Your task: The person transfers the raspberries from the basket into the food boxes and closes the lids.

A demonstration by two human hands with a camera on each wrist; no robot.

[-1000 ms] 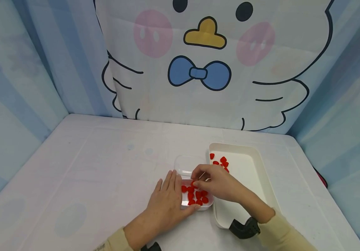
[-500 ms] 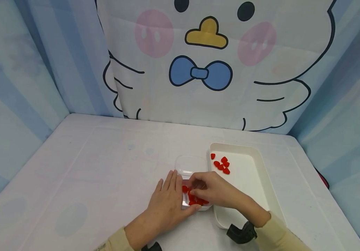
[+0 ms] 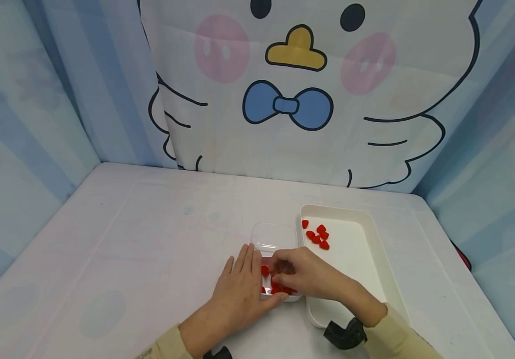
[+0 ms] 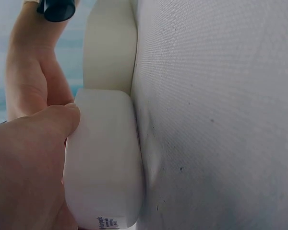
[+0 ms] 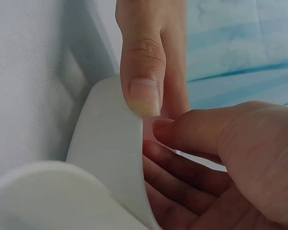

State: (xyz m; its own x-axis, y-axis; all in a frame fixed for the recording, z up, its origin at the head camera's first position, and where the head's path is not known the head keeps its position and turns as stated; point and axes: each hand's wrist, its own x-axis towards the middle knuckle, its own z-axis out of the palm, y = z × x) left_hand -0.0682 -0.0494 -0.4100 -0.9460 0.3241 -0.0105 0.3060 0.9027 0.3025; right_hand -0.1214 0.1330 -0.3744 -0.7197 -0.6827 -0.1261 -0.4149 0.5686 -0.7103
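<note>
A small white box (image 3: 294,298) holds several small red pieces (image 3: 265,270). My left hand (image 3: 238,294) lies along its left side with straight fingers, the thumb reaching across the near rim. In the left wrist view, that thumb tip rests on the edge of the box (image 4: 103,158). My right hand (image 3: 309,273) reaches into the box from the right, fingers bent down among the red pieces. The right wrist view shows its thumb (image 5: 170,132) above the curled fingers, inside the box wall (image 5: 105,139). Whether it pinches a piece I cannot tell.
A shallow off-white tray (image 3: 352,259) stands right beside the box, with several red pieces (image 3: 316,239) at its far left. Behind the box lies a clear plastic lid (image 3: 274,236). Patterned cloth (image 3: 293,149) hangs around the white table (image 3: 149,239).
My right hand has lowered into the box and slightly toward me, uncovering the pieces in the tray. A red piece now shows at the box's near left. My left hand stays put.
</note>
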